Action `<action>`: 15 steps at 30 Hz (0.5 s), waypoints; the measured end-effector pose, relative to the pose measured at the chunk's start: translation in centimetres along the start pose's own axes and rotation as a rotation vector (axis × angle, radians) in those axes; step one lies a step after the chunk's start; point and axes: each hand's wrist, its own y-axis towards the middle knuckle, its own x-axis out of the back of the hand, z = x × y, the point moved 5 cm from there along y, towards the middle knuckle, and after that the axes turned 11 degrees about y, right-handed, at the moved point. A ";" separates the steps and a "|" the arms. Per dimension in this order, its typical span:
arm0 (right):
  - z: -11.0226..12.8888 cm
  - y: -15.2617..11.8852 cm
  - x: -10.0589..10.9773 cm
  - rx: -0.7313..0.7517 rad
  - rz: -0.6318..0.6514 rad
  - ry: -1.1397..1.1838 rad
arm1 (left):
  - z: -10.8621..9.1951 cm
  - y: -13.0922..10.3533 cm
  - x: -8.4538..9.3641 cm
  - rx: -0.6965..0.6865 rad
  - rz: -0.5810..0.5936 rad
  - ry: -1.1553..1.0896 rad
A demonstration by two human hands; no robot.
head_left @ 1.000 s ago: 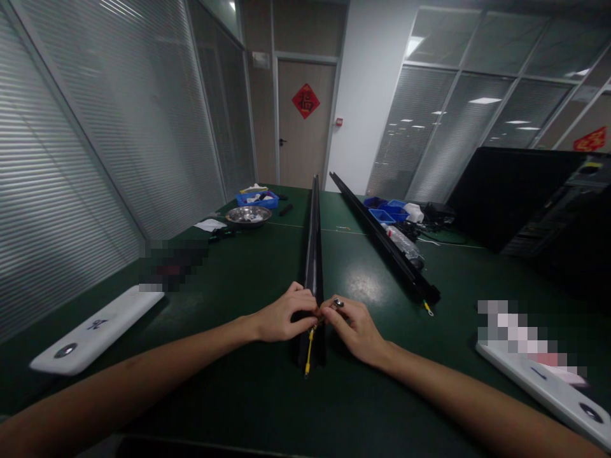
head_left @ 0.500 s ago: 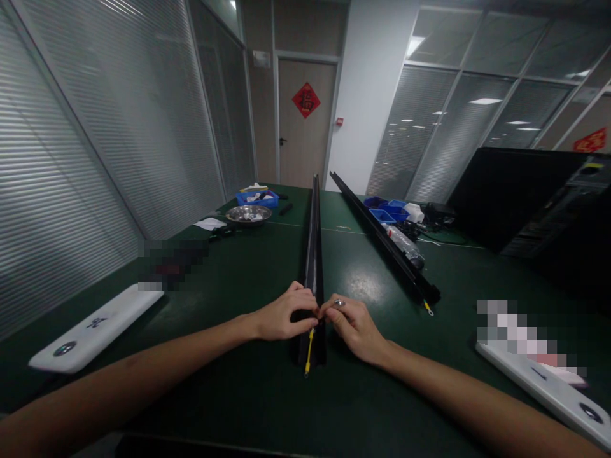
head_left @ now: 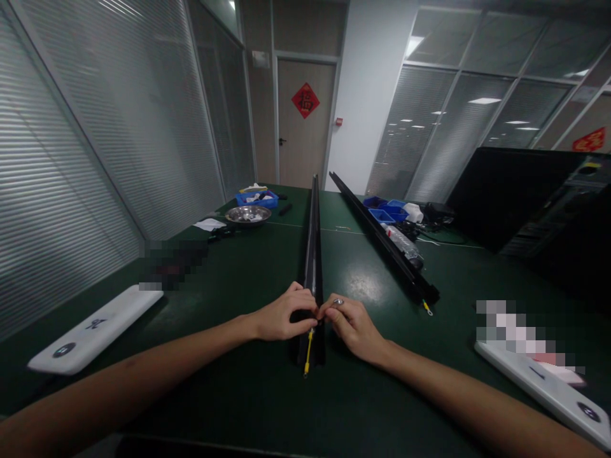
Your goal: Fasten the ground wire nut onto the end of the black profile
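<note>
The left hand reaches over the near end of the black rail, its fingers bent and its thumb drawn in close to them. Just across from it, the right hand is curled, forefinger and thumb brought together in a pinch. The fingertips of both meet or nearly meet over the rail; whether something small sits between them cannot be told, since the fingers hide it.

For close fingerwork like this, a light, steady touch would serve best: the left fingers bracing against the rail so that it does not slide or roll, the right making only small movements. Keeping both wrists low would help steadiness. The yellow lead is best left slack, with no sideways pull on its upper end.

The rail lies lengthwise on the green table, running from beneath the fingertips straight away from the person. Its nearest stretch comes out on the person's side of the hands, between the two wrists, and the lead runs down along it from just below the left thumb to a ring-shaped tip. A second rail lies slantwise to the right, apart from both hands, with a similar tip at its near end.
</note>
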 end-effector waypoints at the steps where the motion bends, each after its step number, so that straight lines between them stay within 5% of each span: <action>1: 0.0 0.0 0.0 0.008 0.003 -0.001 | 0.0 0.0 0.0 -0.003 -0.001 -0.001; 15: 0.1 0.1 0.0 0.025 -0.021 -0.050 | 0.0 0.0 0.0 -0.004 -0.006 -0.002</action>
